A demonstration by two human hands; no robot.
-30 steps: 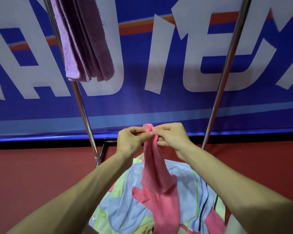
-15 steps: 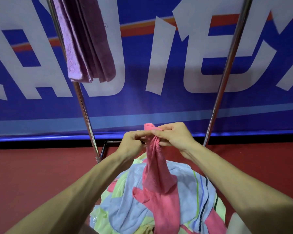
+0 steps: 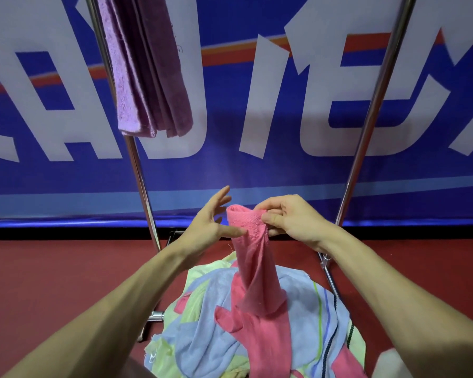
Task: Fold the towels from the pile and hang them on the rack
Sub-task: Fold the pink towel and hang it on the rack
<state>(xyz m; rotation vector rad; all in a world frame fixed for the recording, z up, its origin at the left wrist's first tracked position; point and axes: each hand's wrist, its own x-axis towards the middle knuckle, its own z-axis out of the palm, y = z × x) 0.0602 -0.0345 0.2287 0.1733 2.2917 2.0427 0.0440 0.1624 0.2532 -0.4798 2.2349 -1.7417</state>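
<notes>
A pink towel [image 3: 253,271] hangs lifted from the pile of towels [image 3: 202,323] on the floor, in blue, pale yellow and pink. My right hand [image 3: 290,219] pinches its top edge between thumb and fingers. My left hand [image 3: 210,222] is spread open just left of that edge, its thumb touching the cloth and its fingers apart from it. A folded purple towel [image 3: 148,72] hangs over the rack at the top left. The rack's two slanted metal poles [image 3: 139,173] stand on either side of my hands.
A blue banner [image 3: 257,173] with large white letters fills the background behind the rack. Red floor [image 3: 52,268] spreads left and right of the pile. The rack's base bars [image 3: 332,279] run beside the pile.
My left hand has let go of the pink towel's top edge and spread open. My right hand still pinches the edge. The view has moved a little closer.
</notes>
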